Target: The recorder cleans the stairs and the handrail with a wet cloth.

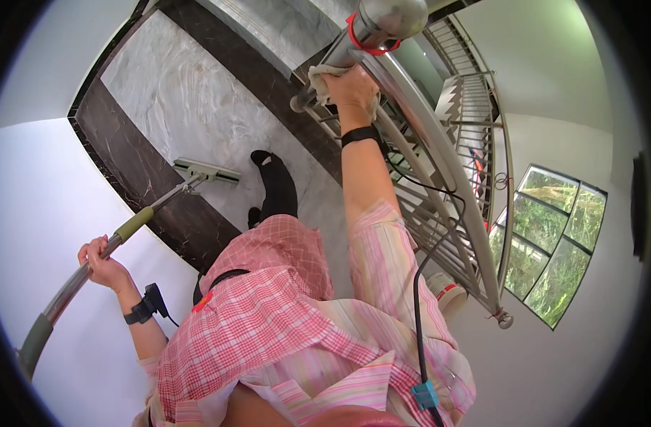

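Note:
My left hand [104,262] is closed around the metal pole of a flat mop [208,172], whose long narrow head rests on the marble floor near my black-socked foot. Olive-green grips cover parts of the pole. At the upper middle, my right hand [353,88] presses a pale cloth [323,80] against the metal stair railing [411,96], just below the large ball-topped newel post [392,21]. A red band circles the post under its ball. Part of the cloth is hidden beneath my palm and fingers.
Marble steps [272,26] with dark edging lie beyond the landing at the top. The stairwell with more railing [475,107] opens on the right, and a window [549,240] shows greenery. A pale bucket [448,296] stands behind the railing's bars. A white wall [48,187] borders the left.

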### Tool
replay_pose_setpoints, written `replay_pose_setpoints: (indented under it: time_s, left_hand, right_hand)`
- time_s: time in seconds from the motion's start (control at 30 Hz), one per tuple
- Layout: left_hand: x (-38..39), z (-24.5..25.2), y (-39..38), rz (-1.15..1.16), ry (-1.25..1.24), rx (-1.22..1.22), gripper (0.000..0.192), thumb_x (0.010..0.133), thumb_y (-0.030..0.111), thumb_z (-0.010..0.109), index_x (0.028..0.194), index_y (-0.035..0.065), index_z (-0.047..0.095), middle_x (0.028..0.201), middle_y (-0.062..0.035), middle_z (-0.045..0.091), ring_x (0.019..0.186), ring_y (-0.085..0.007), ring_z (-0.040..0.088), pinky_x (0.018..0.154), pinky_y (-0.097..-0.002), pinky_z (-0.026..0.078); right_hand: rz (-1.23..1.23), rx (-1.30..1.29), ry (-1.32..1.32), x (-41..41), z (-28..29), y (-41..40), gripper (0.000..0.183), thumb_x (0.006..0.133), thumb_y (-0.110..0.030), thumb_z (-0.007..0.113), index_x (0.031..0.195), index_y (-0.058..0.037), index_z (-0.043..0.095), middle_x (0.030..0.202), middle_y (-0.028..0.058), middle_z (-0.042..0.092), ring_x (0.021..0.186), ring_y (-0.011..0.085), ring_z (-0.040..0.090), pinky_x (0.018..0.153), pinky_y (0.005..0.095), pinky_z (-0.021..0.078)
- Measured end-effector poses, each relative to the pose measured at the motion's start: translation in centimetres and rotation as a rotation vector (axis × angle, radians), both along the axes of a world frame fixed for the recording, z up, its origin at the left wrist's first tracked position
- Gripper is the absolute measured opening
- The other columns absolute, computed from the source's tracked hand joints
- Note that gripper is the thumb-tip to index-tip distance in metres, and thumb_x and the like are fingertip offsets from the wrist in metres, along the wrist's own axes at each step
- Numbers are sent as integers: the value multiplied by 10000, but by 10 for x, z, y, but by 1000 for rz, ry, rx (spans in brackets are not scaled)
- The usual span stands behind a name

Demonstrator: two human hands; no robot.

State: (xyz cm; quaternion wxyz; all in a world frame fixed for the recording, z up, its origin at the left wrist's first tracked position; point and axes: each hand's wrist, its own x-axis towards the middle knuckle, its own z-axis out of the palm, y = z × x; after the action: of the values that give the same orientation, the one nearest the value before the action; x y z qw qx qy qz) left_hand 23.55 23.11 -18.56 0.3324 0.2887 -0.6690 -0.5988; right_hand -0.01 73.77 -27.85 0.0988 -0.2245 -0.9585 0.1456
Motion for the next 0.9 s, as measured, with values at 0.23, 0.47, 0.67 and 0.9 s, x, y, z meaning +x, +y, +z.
replay_pose_setpoints:
  time_s: [0.23, 0.47, 0.67, 0.9]
  left_hand:
    - [-14, 9, 3, -6, -25, -22, 117, 786, -26, 518, 773, 51, 431, 652, -74, 485, 650, -172, 502, 806, -377, 513]
    - [2, 2, -8, -44, -1, -48, 138, 790, -16, 513, 727, 67, 424, 654, -69, 492, 647, -165, 500, 839, -402, 509]
    - [20, -21, -38, -48, 76, -29, 153, 769, -10, 516, 665, 55, 425, 646, -86, 506, 644, -186, 532, 832, -399, 522]
    - [46, -8, 2, -32, 62, -54, 151, 779, 0, 536, 672, 41, 437, 719, -111, 552, 735, -233, 593, 863, -407, 531]
  right_hand:
    - [97, 16, -342, 66, -4, 63, 764, 679, -525, 721, 1216, -21, 518, 1119, 187, 633, 1068, 352, 593, 921, 423, 460]
    - [-107, 205, -152, 250, -19, 185, 814, 652, -439, 780, 1271, -37, 438, 1212, 217, 543, 1134, 391, 512, 973, 472, 402]
    - [-100, 246, 30, 314, -19, 211, 633, 751, -200, 701, 1270, 24, 416, 1205, 235, 519, 1153, 390, 482, 1009, 427, 384]
    - [-154, 497, 153, 284, -54, 213, 247, 834, -67, 545, 1075, -28, 504, 1054, 161, 554, 1030, 328, 534, 942, 447, 416]
